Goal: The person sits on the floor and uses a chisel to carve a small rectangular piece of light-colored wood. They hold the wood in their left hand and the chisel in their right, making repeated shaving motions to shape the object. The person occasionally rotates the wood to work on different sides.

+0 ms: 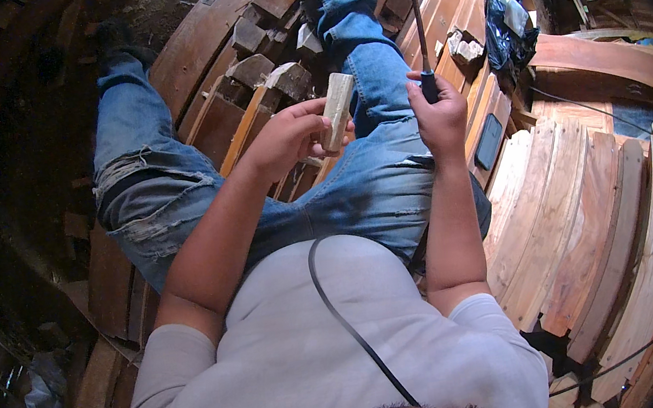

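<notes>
My left hand is closed around a pale, rectangular block, which it holds tilted above my lap. Its material is hard to tell; the surface looks rough and light beige. In my closed right hand is a screwdriver with a dark blue handle and a long, thin, dark shaft pointing up and away from me. The two hands are apart, and the shaft does not touch the block. Part of the handle is hidden by my fingers.
Between my legs in torn blue jeans lie several wooden pieces. A dark phone rests on boards at my right, near a black plastic bag. Stacked planks fill the right side. A black cable crosses my shirt.
</notes>
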`<state>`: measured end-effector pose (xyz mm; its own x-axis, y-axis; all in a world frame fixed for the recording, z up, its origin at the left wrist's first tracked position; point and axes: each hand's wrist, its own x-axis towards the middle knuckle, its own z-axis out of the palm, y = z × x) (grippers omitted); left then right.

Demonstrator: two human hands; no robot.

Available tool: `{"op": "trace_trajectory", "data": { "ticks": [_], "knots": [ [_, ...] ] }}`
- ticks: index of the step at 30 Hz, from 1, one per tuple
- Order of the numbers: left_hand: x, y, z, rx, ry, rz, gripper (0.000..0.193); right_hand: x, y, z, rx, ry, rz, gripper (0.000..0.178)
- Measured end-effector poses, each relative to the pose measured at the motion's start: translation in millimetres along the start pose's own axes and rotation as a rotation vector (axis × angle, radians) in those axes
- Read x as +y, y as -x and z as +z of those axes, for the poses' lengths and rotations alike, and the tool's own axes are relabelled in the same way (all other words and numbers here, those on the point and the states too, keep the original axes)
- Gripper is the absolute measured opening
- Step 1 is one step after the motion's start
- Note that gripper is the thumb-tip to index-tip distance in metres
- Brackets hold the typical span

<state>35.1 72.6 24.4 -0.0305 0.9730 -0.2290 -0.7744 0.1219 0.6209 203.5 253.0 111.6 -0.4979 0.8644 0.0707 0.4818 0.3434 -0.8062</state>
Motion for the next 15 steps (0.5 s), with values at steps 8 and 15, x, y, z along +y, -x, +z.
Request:
{"op": "trace_trajectory", "data": {
  "ticks": [8,15],
  "knots": [
    [4.5,0.8,-1.0,-0.031,0.064,0.015,0.059,2.0,22.5,12.0,-0.105,-0.168,0.078,0.014],
    [2.0,2.6,7.0,0.028,-0.301,0.219,0.053,-25.4,35.0,14.8,-0.277,-0.35,0.059,0.025]
  ]
}}
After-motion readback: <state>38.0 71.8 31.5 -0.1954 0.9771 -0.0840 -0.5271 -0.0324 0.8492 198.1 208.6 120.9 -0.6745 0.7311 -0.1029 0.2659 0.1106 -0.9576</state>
